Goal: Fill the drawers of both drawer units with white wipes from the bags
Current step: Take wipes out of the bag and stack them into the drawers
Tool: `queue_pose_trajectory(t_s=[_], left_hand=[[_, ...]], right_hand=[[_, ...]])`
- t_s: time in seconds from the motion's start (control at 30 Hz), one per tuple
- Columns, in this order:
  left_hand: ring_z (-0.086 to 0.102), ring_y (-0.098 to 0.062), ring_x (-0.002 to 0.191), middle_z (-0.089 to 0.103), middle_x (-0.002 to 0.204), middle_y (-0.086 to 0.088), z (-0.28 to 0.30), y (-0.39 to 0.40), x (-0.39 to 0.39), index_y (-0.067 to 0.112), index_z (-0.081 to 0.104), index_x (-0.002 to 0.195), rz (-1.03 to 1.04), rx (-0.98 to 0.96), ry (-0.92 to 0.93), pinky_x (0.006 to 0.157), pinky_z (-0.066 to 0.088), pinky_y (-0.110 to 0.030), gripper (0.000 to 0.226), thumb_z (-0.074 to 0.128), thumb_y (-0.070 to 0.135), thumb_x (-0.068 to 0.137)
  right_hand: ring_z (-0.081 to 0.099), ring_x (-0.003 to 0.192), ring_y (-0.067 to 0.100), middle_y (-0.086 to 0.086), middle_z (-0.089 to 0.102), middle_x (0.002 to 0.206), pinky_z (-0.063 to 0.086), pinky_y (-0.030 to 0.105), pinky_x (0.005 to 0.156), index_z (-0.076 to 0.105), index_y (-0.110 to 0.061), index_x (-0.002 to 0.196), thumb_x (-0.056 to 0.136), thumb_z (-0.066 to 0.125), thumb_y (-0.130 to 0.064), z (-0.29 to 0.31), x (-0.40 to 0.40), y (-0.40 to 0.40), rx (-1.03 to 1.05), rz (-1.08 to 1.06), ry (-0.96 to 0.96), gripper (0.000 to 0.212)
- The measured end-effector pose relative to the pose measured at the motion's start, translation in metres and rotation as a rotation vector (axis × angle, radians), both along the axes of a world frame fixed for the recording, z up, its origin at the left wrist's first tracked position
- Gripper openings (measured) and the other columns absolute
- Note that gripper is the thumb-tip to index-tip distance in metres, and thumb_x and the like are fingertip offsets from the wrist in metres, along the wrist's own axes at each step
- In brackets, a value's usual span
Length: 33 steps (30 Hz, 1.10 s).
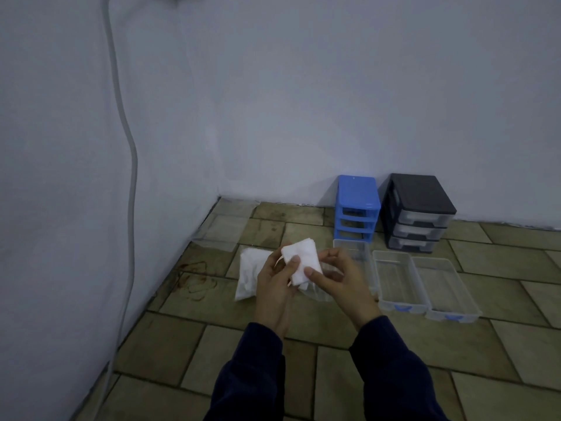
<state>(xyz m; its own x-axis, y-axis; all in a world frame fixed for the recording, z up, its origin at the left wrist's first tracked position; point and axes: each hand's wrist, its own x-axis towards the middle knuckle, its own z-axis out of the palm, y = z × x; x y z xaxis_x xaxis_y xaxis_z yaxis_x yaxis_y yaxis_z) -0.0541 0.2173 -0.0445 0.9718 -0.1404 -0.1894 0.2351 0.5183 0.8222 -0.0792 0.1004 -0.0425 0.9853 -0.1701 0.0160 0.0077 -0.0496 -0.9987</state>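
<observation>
A stack of white wipes point(300, 259) is held above the floor between both hands. My left hand point(274, 287) grips its left side with the thumb on top; my right hand point(340, 278) pinches its right edge. Under them lies a clear bag of wipes point(250, 273) on the tiles. The blue drawer unit point(358, 205) stands by the wall with its slots empty. Three clear drawers with blue handles lie on the floor: one point(356, 250) partly behind my right hand, one point(397, 281) and one point(443, 287). The black drawer unit point(417, 211) has its drawers in.
An empty clear plastic bag point(224, 226) lies in the corner by the left wall. A grey cable point(132, 183) runs down that wall. White walls close the left and back sides; tiled floor extends toward me.
</observation>
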Motion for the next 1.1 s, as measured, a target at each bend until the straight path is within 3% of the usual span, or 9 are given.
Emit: queue_pose_trajectory(t_s=[0.2, 0.33, 0.43, 0.5, 0.6, 0.7, 0.87, 1.1], left_hand=[[0.059, -0.022, 0.097, 0.054, 0.124, -0.015, -0.002, 0.004, 0.004, 0.010, 0.047, 0.128, -0.078, -0.033, -0.010, 0.072, 0.055, -0.028, 0.038, 0.035, -0.003, 0.094], [0.059, -0.022, 0.100, 0.054, 0.124, -0.017, -0.003, 0.007, 0.001, 0.015, 0.053, 0.119, -0.047, -0.024, -0.024, 0.067, 0.055, -0.023, 0.038, 0.032, -0.005, 0.094], [0.056, -0.024, 0.109, 0.055, 0.128, -0.015, -0.003, 0.006, -0.003, 0.016, 0.055, 0.119, -0.046, -0.080, -0.035, 0.083, 0.050, -0.027, 0.037, 0.032, 0.000, 0.095], [0.055, -0.024, 0.112, 0.055, 0.128, -0.014, 0.002, 0.004, -0.006, 0.018, 0.056, 0.118, -0.063, -0.130, -0.051, 0.091, 0.046, -0.031, 0.032, 0.045, 0.007, 0.090], [0.057, -0.019, 0.112, 0.055, 0.127, -0.007, 0.006, -0.002, -0.007, 0.029, 0.053, 0.118, -0.069, 0.003, -0.123, 0.087, 0.049, -0.026, 0.043, 0.066, 0.025, 0.077], [0.060, -0.017, 0.110, 0.059, 0.125, -0.007, 0.004, -0.007, -0.008, 0.029, 0.055, 0.118, -0.046, 0.011, -0.140, 0.080, 0.053, -0.023, 0.040, 0.056, 0.030, 0.078], [0.066, -0.011, 0.096, 0.065, 0.114, -0.005, 0.003, -0.006, -0.006, 0.020, 0.060, 0.115, -0.046, -0.012, -0.129, 0.073, 0.054, -0.020, 0.026, 0.047, 0.017, 0.093], [0.062, -0.017, 0.103, 0.063, 0.119, -0.008, 0.003, -0.008, -0.007, 0.019, 0.060, 0.115, 0.002, 0.027, -0.119, 0.073, 0.055, -0.022, 0.028, 0.050, 0.023, 0.089]], right_hand=[[0.060, 0.085, 0.008, 0.002, 0.062, 0.095, 0.053, 0.015, 0.067, 0.052, -0.024, 0.096, 0.076, 0.072, -0.002, -0.003, 0.000, 0.000, 0.001, -0.031, -0.087, 0.036], [0.058, 0.091, -0.001, -0.013, 0.064, 0.095, 0.046, 0.011, 0.083, 0.059, -0.029, 0.089, 0.074, 0.073, -0.001, -0.005, 0.002, -0.003, -0.230, -0.060, -0.265, 0.035], [0.058, 0.092, 0.000, -0.014, 0.065, 0.094, 0.042, 0.009, 0.085, 0.060, -0.032, 0.089, 0.074, 0.074, -0.003, -0.006, 0.002, -0.004, -0.305, -0.116, -0.343, 0.035], [0.056, 0.091, -0.003, -0.016, 0.064, 0.094, 0.040, 0.007, 0.083, 0.059, -0.034, 0.090, 0.074, 0.074, -0.003, -0.007, 0.002, -0.004, -0.325, -0.157, -0.376, 0.038], [0.056, 0.092, -0.001, -0.011, 0.064, 0.095, 0.039, 0.005, 0.082, 0.059, -0.033, 0.092, 0.075, 0.074, -0.004, -0.007, 0.001, -0.004, -0.325, -0.161, -0.382, 0.037], [0.057, 0.094, -0.001, -0.010, 0.065, 0.096, 0.040, 0.005, 0.083, 0.060, -0.030, 0.093, 0.074, 0.074, -0.001, -0.006, 0.000, -0.003, -0.291, -0.116, -0.379, 0.037], [0.056, 0.093, -0.011, -0.018, 0.062, 0.097, 0.040, 0.003, 0.082, 0.057, -0.034, 0.094, 0.073, 0.073, 0.002, -0.006, -0.001, -0.003, -0.310, -0.077, -0.411, 0.044], [0.058, 0.095, -0.002, -0.010, 0.065, 0.098, 0.041, 0.005, 0.083, 0.063, -0.020, 0.096, 0.072, 0.077, -0.006, -0.013, 0.001, -0.007, -0.363, -0.057, -0.401, 0.032]])
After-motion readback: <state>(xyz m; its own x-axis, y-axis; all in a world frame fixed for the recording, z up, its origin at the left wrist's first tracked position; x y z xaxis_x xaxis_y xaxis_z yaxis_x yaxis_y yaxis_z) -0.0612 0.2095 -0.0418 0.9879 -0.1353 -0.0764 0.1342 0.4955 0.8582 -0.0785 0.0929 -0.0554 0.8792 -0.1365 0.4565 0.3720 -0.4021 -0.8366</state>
